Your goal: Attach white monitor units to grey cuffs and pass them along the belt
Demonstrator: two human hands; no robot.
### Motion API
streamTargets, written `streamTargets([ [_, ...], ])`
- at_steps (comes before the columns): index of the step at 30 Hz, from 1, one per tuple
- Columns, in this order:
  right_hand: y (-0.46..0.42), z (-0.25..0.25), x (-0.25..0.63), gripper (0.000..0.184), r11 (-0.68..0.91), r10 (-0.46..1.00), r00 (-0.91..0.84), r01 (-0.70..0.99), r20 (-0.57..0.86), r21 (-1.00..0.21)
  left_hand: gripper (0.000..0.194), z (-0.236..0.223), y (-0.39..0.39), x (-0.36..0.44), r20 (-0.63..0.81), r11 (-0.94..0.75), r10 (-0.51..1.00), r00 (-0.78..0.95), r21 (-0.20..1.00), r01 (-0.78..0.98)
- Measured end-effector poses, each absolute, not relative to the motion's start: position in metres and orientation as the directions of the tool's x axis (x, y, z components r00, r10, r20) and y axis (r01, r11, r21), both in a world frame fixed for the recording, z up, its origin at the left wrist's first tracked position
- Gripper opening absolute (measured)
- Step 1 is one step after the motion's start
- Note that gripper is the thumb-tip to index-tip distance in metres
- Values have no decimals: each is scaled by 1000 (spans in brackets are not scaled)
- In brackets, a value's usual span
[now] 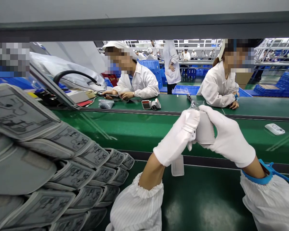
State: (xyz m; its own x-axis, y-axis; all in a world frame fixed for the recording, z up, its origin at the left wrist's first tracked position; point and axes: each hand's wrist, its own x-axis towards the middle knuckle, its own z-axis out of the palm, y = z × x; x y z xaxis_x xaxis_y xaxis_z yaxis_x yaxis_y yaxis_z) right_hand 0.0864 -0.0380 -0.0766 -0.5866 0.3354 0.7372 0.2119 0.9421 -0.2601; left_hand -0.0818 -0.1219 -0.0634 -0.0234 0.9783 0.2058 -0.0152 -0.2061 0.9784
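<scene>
Both my hands wear white gloves and are raised together over the near edge of the green belt. My left hand (pixel 183 136) is closed on a small white device; only a labelled edge of the white device (pixel 193 135) shows past the glove. In my right hand (pixel 227 138) is a light grey fabric cuff (pixel 205 128), gripped between thumb and fingers. Cuff and device touch, but how they join is hidden by the gloves. Below my left hand, a pale grey flat piece (pixel 177 165) lies on the dark green bench (pixel 204 199).
Stacked grey cuffs (pixel 86 173) with printed diagrams fill the left side. A white device (pixel 275 129) lies on the green belt (pixel 144 128). Across it, two co-workers in white sit by a far counter (pixel 255 109) holding two cuffed devices (pixel 151 104). A grey beam (pixel 144 27) crosses overhead.
</scene>
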Motion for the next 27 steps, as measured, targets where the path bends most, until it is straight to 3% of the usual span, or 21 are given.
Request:
streamTargets([
  [3, -43, -76, 87, 67, 940, 323, -538, 279, 779, -197, 103, -64, -122, -81, 198, -197, 980, -12, 979, 47],
  [6, -45, -72, 91, 69, 913, 392, -536, 326, 747, -246, 126, -66, -122, -81, 251, -249, 968, 10, 950, 189],
  [12, -44, -58, 102, 81, 841, 540, -552, 338, 635, -422, 104, -73, -117, -88, 518, -512, 843, 144, 693, 507],
  [17, -41, -60, 100, 73, 829, 558, -489, 360, 670, -427, 95, -75, -114, -82, 645, -562, 750, 147, 504, 656],
  [23, -42, -66, 88, 71, 839, 540, -496, 243, 680, -488, 101, -69, -122, -89, 588, -479, 802, 106, 526, 703],
  [27, -44, -71, 79, 72, 842, 523, -454, 146, 721, -519, 96, -73, -120, -92, 649, -481, 760, 33, 528, 700],
])
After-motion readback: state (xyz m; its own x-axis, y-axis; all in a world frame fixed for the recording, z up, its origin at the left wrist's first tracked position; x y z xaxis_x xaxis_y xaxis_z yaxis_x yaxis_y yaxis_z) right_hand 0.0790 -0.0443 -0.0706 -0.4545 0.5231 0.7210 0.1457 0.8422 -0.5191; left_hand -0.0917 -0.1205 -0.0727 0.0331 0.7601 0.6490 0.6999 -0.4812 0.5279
